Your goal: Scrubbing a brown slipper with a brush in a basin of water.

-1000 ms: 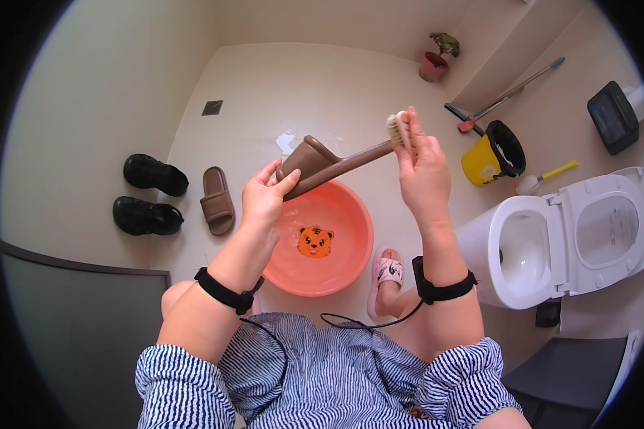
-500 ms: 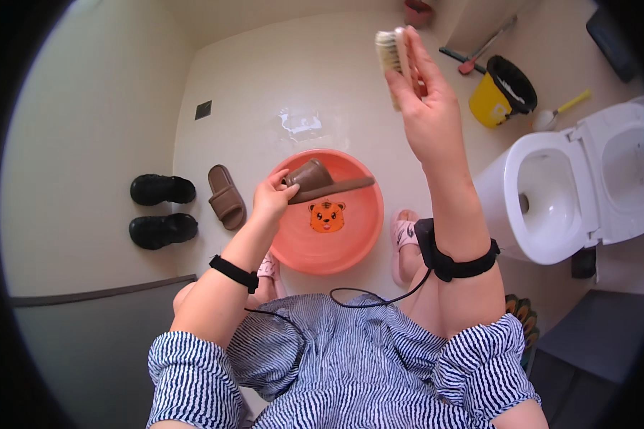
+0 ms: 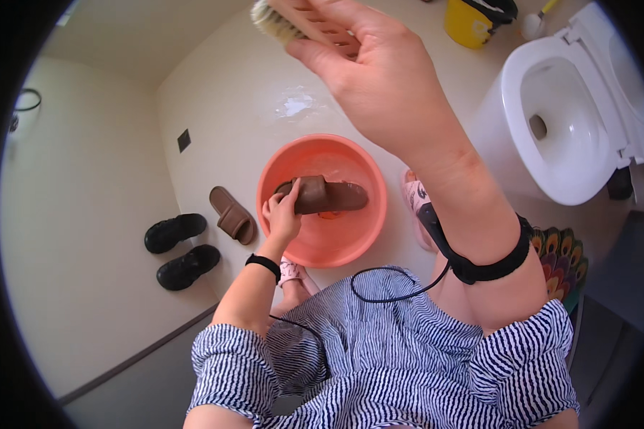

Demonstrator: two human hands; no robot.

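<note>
My left hand (image 3: 284, 213) grips a brown slide slipper (image 3: 340, 195) by its strap end, over an orange-pink plastic basin (image 3: 300, 255). The slipper lies level with its strap and insole facing up, and it covers most of a tiger picture on the basin's bottom. High up in the view, raised and close, my right hand (image 3: 390, 86) is closed round a scrubbing brush (image 3: 300, 20) with a pink slotted back and pale bristles. The bristles point to the left. Part of the brush is cut off by the top edge.
The matching brown slipper (image 3: 233, 216) stands on the floor left of the basin, beside a pair of black shoes (image 3: 186, 250). On the right is a white toilet (image 3: 511, 107) with its lid up; a yellow bucket (image 3: 466, 25) stands behind it. A wet patch (image 3: 295, 106) shines beyond the basin.
My left hand has turned the slipper from its side so the insole faces up. My right hand with the brush has come closer and moved left. The view has shifted and tilted.
</note>
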